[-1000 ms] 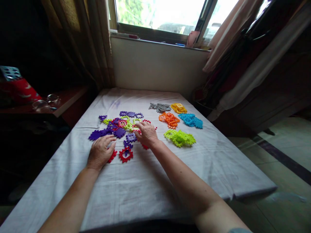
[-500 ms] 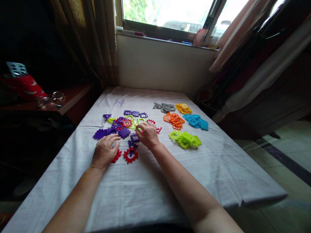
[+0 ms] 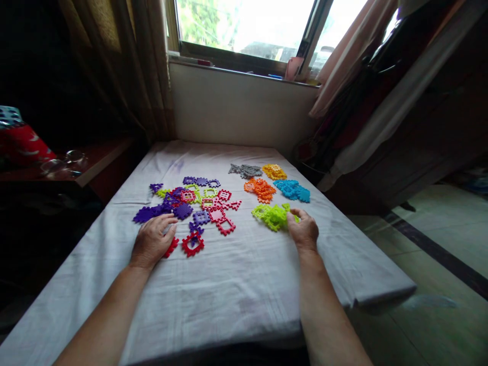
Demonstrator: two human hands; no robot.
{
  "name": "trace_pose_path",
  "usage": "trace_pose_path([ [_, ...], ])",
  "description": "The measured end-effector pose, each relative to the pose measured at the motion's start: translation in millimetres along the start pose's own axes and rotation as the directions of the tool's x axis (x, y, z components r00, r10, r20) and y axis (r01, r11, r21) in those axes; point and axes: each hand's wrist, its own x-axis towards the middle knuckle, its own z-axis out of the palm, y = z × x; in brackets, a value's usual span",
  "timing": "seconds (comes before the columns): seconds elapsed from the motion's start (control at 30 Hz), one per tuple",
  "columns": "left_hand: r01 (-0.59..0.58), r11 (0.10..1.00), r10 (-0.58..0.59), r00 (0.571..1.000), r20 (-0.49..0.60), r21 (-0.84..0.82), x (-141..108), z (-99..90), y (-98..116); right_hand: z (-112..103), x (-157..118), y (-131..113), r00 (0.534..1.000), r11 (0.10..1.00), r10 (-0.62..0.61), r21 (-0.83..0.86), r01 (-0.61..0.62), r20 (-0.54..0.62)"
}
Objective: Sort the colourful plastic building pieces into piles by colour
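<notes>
My right hand (image 3: 304, 229) pinches a small lime green piece (image 3: 285, 207) at the right side of the lime green pile (image 3: 272, 217). On the left, my left hand (image 3: 152, 240) rests with fingers curved over the cloth, partly covering a red piece (image 3: 172, 247); nothing shows in its grip. Beside it lie a red frame piece (image 3: 192, 244) and dark purple pieces (image 3: 183, 211). Red pieces (image 3: 217, 214), purple pieces and lime green frames (image 3: 210, 193) are mixed together beyond my left hand.
Grey (image 3: 246, 171), yellow (image 3: 274, 172), orange (image 3: 260, 189) and blue (image 3: 293, 190) piles lie on the back right of the cloth-covered table (image 3: 229, 300). A brown side table (image 3: 102, 160) holding glasses (image 3: 63, 163) stands left. Wall and window are behind.
My right hand has moved right, from the mixed pieces to the lime green pile, where it now holds a small piece. My left hand stays by the red piece. The view has shifted slightly.
</notes>
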Motion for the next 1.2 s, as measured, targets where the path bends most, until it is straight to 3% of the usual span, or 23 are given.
trace_pose_path([
  [0.17, 0.02, 1.0, -0.02, 1.0, -0.001, -0.002, -0.7, 0.7, -1.7, 4.9, -8.3, -6.9, 0.998, 0.996, -0.015, -0.089, 0.02, 0.058],
  [0.27, 0.022, 1.0, -0.022, 1.0, 0.004, -0.006, -0.6, 0.7, -1.1, 4.3, -7.2, -11.1, 0.999, 0.996, -0.046, -0.08, 0.048, 0.021],
  [0.37, 0.025, 1.0, -0.025, 1.0, 0.01, -0.006, -0.1, 0.6, 0.3, 3.5, -6.4, -26.6, 0.99, 0.989, -0.138, -0.047, 0.137, -0.031],
  [0.43, 0.029, 1.0, -0.029, 0.999, 0.015, -0.004, 0.1, 0.5, 1.3, 5.6, -10.3, -49.7, 0.967, 0.967, -0.256, -0.011, 0.256, 0.009],
  [0.5, 0.033, 0.999, -0.033, 0.999, 0.016, -0.001, 0.1, 0.4, 1.9, 11.8, -19.0, -82.3, 0.904, 0.912, -0.411, 0.048, 0.408, 0.121],
  [0.6, 0.035, 0.999, -0.035, 0.999, 0.011, -0.004, -0.3, 0.2, 2.0, 29.8, -36.3, -137.4, 0.734, 0.794, -0.605, 0.175, 0.582, 0.306],
  [0.67, 0.035, 0.999, -0.034, 0.999, 0.011, -0.012, -0.5, 0.0, 1.4, 45.6, -45.5, -168.6, 0.65, 0.757, -0.643, 0.208, 0.619, 0.406],
  [0.77, 0.041, 0.999, -0.04, 0.999, 0.015, -0.028, -0.6, -0.2, 0.3, 68.2, -51.1, -196.5, 0.601, 0.749, -0.626, 0.17, 0.64, 0.496],
  [0.93, 0.045, 0.998, -0.044, 0.999, 0.019, -0.042, -0.1, -1.1, 1.2, 82.9, -56.7, -196.5, 0.579, 0.758, -0.592, 0.144, 0.636, 0.56],
  [1.2, 0.036, 0.998, -0.034, 0.999, 0.034, -0.045, -0.5, -1.3, 3.1, 64.1, -81.4, -177.2, 0.51, 0.688, -0.704, 0.297, 0.662, 0.495],
])
